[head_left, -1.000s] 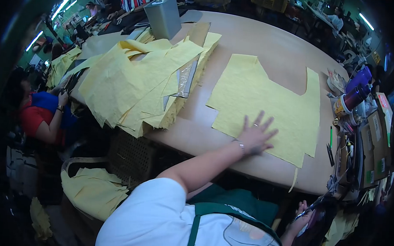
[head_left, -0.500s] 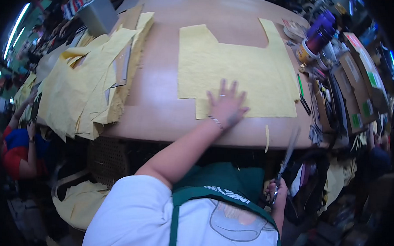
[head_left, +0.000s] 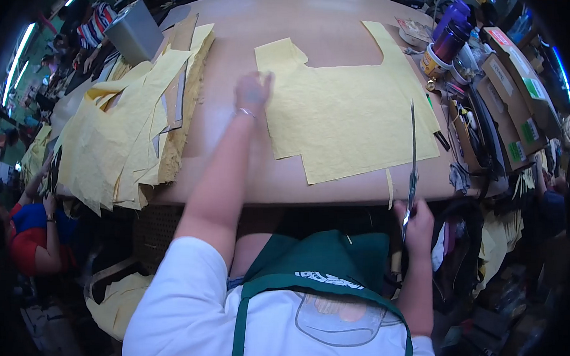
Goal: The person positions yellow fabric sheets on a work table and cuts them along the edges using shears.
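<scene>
Left hand (head_left: 252,95) beside yellow sheet (head_left: 351,117), grip too blurred to tell | right hand (head_left: 419,228) closed around scissors (head_left: 413,177) | sheet likely light, limp, best held by edges

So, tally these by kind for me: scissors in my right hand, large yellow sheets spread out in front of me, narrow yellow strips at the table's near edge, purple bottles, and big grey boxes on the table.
Scissors in the right hand: 1
Large yellow sheet: 1
Narrow yellow strip: 1
Purple bottles: 2
Grey box: 1
Total: 6
</scene>
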`<state>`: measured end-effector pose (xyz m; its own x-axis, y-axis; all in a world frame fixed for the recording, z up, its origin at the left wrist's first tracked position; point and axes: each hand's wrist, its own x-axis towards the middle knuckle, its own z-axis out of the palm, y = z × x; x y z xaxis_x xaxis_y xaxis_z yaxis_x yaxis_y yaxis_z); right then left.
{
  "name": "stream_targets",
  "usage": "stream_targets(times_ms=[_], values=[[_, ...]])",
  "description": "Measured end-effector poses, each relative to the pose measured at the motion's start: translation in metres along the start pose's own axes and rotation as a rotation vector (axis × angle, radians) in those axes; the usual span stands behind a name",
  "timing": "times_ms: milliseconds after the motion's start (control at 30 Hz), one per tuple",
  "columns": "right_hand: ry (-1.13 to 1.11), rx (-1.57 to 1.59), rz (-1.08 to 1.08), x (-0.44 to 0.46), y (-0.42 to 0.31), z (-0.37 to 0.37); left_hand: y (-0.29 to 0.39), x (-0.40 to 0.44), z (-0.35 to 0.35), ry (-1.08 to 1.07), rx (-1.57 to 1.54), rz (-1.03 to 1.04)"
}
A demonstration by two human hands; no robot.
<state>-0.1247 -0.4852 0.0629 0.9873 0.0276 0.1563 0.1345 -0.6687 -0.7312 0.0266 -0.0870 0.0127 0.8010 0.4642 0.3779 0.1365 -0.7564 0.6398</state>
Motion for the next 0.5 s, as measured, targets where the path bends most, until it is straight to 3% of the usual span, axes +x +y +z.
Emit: stream_targets(times_ms=[33, 100, 200, 300, 500], values=[[0.026, -0.212, -0.013, 0.02, 0.001, 0.005, -0.018, 0.025, -0.005, -0.129, -0.014, -0.22], [0.032, -0.146, 0.058, 0.059, -0.008, 0.018, -0.025, 0.056, -0.016, -0.248, 0.033, -0.371], [0.241, -0.293, -0.106, 0.105, 0.023, 0.054, -0.021, 0.085, -0.017, -0.286, 0.089, -0.329], [0.181, -0.405, -0.01, 0.114, 0.031, 0.072, -0.035, 0.116, 0.013, -0.212, 0.027, -0.311], [0.193, -0.394, -0.012, 0.115, 0.039, 0.076, 0.004, 0.142, 0.035, -0.336, 0.129, -0.581]])
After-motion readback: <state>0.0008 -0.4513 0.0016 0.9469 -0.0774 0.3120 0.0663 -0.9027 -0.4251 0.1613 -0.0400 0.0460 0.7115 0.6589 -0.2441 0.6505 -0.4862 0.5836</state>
